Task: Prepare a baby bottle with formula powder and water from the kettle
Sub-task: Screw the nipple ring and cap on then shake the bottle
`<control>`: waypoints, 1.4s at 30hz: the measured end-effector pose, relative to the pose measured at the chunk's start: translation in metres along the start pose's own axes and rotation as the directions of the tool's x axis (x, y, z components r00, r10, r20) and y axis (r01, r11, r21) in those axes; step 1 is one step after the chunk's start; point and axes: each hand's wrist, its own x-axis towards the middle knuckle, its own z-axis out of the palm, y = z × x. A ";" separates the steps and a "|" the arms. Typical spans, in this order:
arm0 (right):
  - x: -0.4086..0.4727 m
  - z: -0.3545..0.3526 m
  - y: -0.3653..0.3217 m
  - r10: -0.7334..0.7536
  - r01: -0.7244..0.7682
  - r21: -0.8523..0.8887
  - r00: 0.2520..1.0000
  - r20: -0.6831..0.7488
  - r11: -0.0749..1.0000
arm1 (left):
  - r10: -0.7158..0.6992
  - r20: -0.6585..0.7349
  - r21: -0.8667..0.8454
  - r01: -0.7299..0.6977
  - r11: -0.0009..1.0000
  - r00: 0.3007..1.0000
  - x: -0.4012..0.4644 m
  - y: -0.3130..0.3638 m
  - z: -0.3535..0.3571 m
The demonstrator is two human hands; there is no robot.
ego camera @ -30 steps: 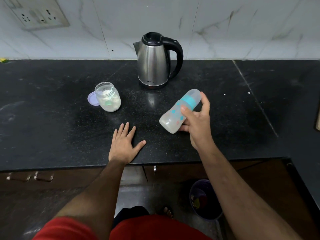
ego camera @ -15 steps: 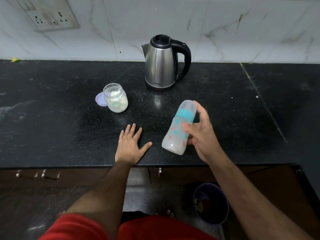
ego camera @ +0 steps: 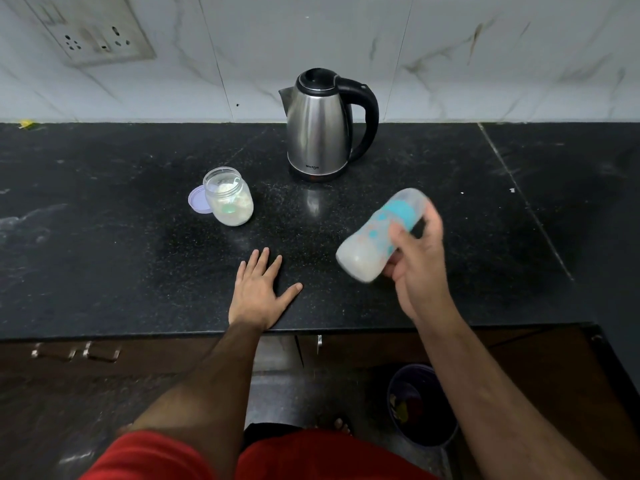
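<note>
My right hand [ego camera: 417, 268] grips a capped baby bottle [ego camera: 370, 244] with a teal collar. It is held tilted above the black counter [ego camera: 138, 254], base toward me and to the left, milky liquid inside, and it looks motion-blurred. My left hand [ego camera: 258, 292] lies flat on the counter near the front edge, fingers apart, holding nothing. An open clear jar of formula powder [ego camera: 228, 197] with a scoop inside stands left of centre, its lilac lid [ego camera: 197, 200] lying beside it. The steel kettle [ego camera: 320, 128] with a black handle stands at the back, lid closed.
A white marble-tiled wall with a socket panel [ego camera: 100, 32] runs behind the counter. Below the front edge are dark cabinet fronts with handles [ego camera: 74, 351]. A dark bin [ego camera: 420, 405] stands on the floor at lower right.
The bottle in my right hand has swung between upright and tilted, now leaning with its top to the right again and blurred. My left hand has stayed flat on the counter.
</note>
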 end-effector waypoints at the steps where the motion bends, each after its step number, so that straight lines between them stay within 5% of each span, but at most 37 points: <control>1: 0.002 0.000 -0.001 -0.017 0.019 0.035 0.999 -0.042 0.999 | 0.001 -0.001 -0.003 -0.001 1.000 1.000 0.000 0.000 0.000; 7: -0.018 0.002 0.009 0.118 -0.077 -0.188 0.968 0.221 0.979 | 0.001 0.005 0.010 -0.001 1.000 1.000 0.000 0.000 -0.001; 12: -0.007 0.005 0.009 -0.016 0.016 0.004 1.000 -0.024 1.000 | 0.009 -0.012 -0.004 -0.009 1.000 1.000 0.000 -0.001 0.000; 17: -0.022 0.009 0.015 0.072 -0.038 -0.164 0.976 0.206 0.986 | 0.009 0.000 -0.001 -0.009 1.000 1.000 0.001 -0.002 0.001; 23: -0.008 0.011 0.011 -0.038 0.038 -0.003 0.999 -0.028 0.999 | 0.008 -0.006 -0.001 -0.008 1.000 1.000 0.000 -0.001 0.001; 28: -0.018 0.009 0.013 0.084 -0.042 -0.180 0.969 0.234 0.983 | 0.013 -0.005 0.003 -0.013 1.000 1.000 0.001 -0.001 0.000; 33: -0.004 0.010 0.006 -0.032 0.032 0.015 0.999 -0.012 0.999 | 0.010 -0.015 -0.009 -0.010 1.000 1.000 0.000 -0.001 0.001; 38: -0.015 0.007 0.009 0.104 -0.047 -0.201 0.953 0.284 0.978 | 0.010 -0.005 -0.010 -0.010 1.000 1.000 0.000 -0.001 0.000; 42: -0.006 0.007 0.003 -0.020 0.020 0.016 0.998 0.059 1.000 | 0.007 -0.022 -0.021 -0.008 1.000 1.000 -0.001 -0.001 0.000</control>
